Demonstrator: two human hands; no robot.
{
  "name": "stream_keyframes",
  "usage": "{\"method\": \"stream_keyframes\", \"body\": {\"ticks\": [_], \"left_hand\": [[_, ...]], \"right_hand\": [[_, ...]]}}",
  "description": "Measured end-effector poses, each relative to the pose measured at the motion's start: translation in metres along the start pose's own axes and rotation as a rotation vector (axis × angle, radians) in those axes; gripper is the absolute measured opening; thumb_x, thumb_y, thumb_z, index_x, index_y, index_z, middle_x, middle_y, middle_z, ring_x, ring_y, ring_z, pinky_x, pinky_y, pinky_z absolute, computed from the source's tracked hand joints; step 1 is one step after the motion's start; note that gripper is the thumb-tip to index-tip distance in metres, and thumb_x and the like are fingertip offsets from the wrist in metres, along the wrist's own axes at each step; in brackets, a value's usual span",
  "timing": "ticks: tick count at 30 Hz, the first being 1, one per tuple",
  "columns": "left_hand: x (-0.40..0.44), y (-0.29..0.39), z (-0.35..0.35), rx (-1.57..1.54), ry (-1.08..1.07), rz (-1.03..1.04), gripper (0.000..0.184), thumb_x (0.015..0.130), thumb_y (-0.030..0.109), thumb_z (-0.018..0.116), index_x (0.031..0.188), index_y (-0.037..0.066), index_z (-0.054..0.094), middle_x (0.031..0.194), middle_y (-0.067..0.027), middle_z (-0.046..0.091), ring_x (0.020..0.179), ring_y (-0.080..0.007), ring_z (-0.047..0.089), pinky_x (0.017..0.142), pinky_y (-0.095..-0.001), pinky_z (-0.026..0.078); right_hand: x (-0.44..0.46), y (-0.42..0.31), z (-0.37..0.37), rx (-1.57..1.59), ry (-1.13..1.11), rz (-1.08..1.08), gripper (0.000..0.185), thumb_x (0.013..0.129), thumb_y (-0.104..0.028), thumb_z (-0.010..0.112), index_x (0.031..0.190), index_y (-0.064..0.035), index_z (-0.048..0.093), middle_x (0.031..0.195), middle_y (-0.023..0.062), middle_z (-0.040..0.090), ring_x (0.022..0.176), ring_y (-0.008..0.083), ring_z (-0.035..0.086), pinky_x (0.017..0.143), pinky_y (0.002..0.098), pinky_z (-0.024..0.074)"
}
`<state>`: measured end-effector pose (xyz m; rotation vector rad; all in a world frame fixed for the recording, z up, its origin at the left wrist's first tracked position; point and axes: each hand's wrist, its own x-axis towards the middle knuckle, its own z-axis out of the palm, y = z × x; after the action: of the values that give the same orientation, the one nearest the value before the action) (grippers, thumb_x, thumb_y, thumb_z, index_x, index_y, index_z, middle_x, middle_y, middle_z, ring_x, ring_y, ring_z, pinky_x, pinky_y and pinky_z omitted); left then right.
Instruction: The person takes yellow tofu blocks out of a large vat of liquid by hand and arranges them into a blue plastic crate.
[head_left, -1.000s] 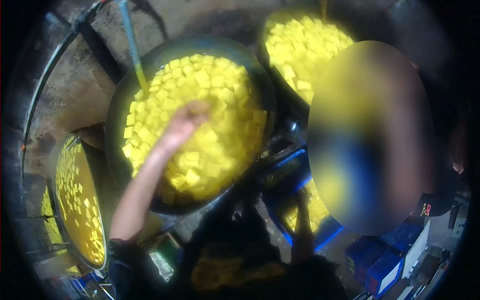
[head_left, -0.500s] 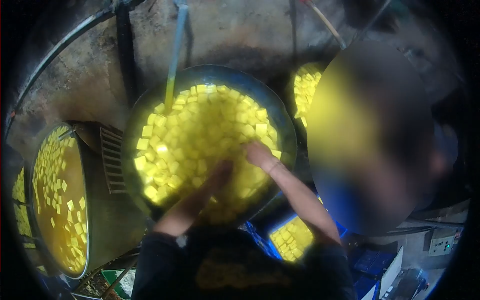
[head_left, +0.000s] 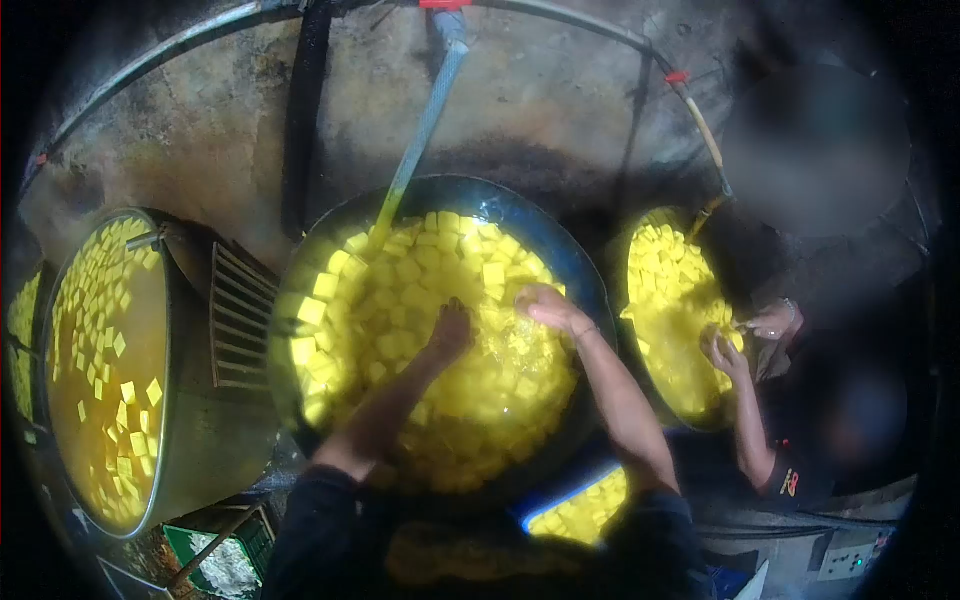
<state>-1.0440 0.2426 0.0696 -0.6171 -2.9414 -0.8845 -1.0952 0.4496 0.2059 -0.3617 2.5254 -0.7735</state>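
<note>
The left hand is loosely bent and the right hand half-cupped; whether either pinches anything, I cannot tell. Cubes lie below and around both, in liquid inside the pan. They look light, soft, slippery and likely to crumble: best cradled underneath or held gently by opposite faces.

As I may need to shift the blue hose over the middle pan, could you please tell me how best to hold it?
I'd grip the blue hose on its straight stretch just above the rim of the middle pan, probably from the right: it is slender and slanted, a dark upright stands to its left, and its lower end reaches the yellow cubes.
</note>
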Motion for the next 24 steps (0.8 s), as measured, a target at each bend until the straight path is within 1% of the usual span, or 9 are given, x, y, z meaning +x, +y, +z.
{"method": "stream_keyframes", "body": {"ticks": [3,5,7,9,10,14,16,21,24], "left_hand": [[0.011,-0.043,0.084,0.313,0.220,0.030,0.040,0.080,0.026,0.060,0.109,-0.001,0.054,0.108,-0.0252,0.054,0.103,-0.0429,0.051,0.088,-0.0456,0.043],[0.007,-0.052,0.102,-0.240,0.270,0.035,0.039,0.080,0.029,0.060,0.106,0.001,0.057,0.106,-0.0229,0.057,0.100,-0.0400,0.054,0.087,-0.0463,0.044],[0.007,-0.028,0.073,0.006,0.293,0.058,0.037,0.079,0.031,0.061,0.103,0.003,0.060,0.104,-0.0203,0.060,0.097,-0.0374,0.057,0.086,-0.0475,0.045],[0.006,-0.018,0.053,0.116,0.322,0.095,0.036,0.078,0.033,0.063,0.101,0.005,0.064,0.101,-0.0177,0.063,0.094,-0.0348,0.059,0.086,-0.0487,0.046],[0.006,-0.007,0.027,-0.018,0.058,-0.046,0.037,0.076,0.033,0.066,0.101,0.005,0.065,0.099,-0.0178,0.064,0.093,-0.0344,0.059,0.083,-0.0465,0.048],[-0.010,-0.022,0.005,-0.150,0.238,0.168,0.038,0.082,0.028,0.063,0.112,0.006,0.060,0.101,-0.0147,0.065,0.096,-0.0312,0.059,0.084,-0.0467,0.049],[-0.022,0.003,-0.038,-1.292,0.166,-0.323,0.038,0.089,0.021,0.056,0.123,0.005,0.052,0.108,-0.0126,0.064,0.102,-0.0267,0.059,0.086,-0.0449,0.049],[-0.003,-0.007,-0.024,-2.054,0.317,-0.473,0.044,0.089,0.028,0.057,0.125,0.004,0.048,0.110,-0.0095,0.060,0.098,-0.0218,0.057,0.084,-0.0371,0.049],[0.000,0.020,-0.031,-1.315,0.555,-0.305,0.046,0.087,0.038,0.054,0.120,0.006,0.051,0.102,-0.0084,0.060,0.090,-0.0254,0.058,0.081,-0.0413,0.049]], "right_hand": [[0.055,-0.010,-0.009,-0.314,0.099,0.020,0.024,0.079,-0.022,0.064,0.101,-0.0124,0.068,0.110,0.0194,0.064,0.096,0.0320,0.063,0.080,0.0418,0.0512],[0.074,-0.031,-0.009,-0.354,0.036,0.121,0.033,0.078,-0.023,0.066,0.110,-0.0145,0.065,0.116,0.0180,0.062,0.103,0.0326,0.060,0.087,0.0408,0.0492],[0.105,-0.009,0.014,-0.646,0.072,-0.041,0.039,0.077,-0.025,0.070,0.115,-0.0163,0.064,0.125,0.0150,0.057,0.115,0.0298,0.055,0.095,0.0390,0.0451],[0.122,0.016,0.027,-0.526,0.020,-0.026,0.047,0.076,-0.024,0.071,0.121,-0.0155,0.061,0.130,0.0147,0.054,0.121,0.0298,0.050,0.100,0.0384,0.0417],[0.124,0.023,0.028,-0.508,-0.030,-0.089,0.051,0.075,-0.024,0.072,0.123,-0.0142,0.060,0.130,0.0158,0.053,0.123,0.0303,0.048,0.102,0.0379,0.0399],[0.098,0.032,0.011,0.062,-0.084,-0.096,0.063,0.073,-0.024,0.078,0.127,-0.0036,0.054,0.130,0.0190,0.053,0.123,0.0289,0.049,0.103,0.0353,0.0391],[0.065,0.016,0.005,0.370,-0.007,0.022,0.065,0.074,-0.023,0.079,0.127,0.0017,0.052,0.130,0.0203,0.053,0.120,0.0274,0.051,0.103,0.0350,0.0398],[0.023,-0.013,0.038,0.589,0.017,-0.044,0.048,0.084,-0.011,0.069,0.125,0.0068,0.051,0.121,0.0168,0.059,0.110,0.0219,0.058,0.096,0.0310,0.0442],[0.004,-0.050,0.047,0.408,0.030,-0.151,0.050,0.081,-0.021,0.074,0.120,0.0042,0.056,0.109,0.0129,0.065,0.093,0.0190,0.063,0.079,0.0306,0.0501]]}}
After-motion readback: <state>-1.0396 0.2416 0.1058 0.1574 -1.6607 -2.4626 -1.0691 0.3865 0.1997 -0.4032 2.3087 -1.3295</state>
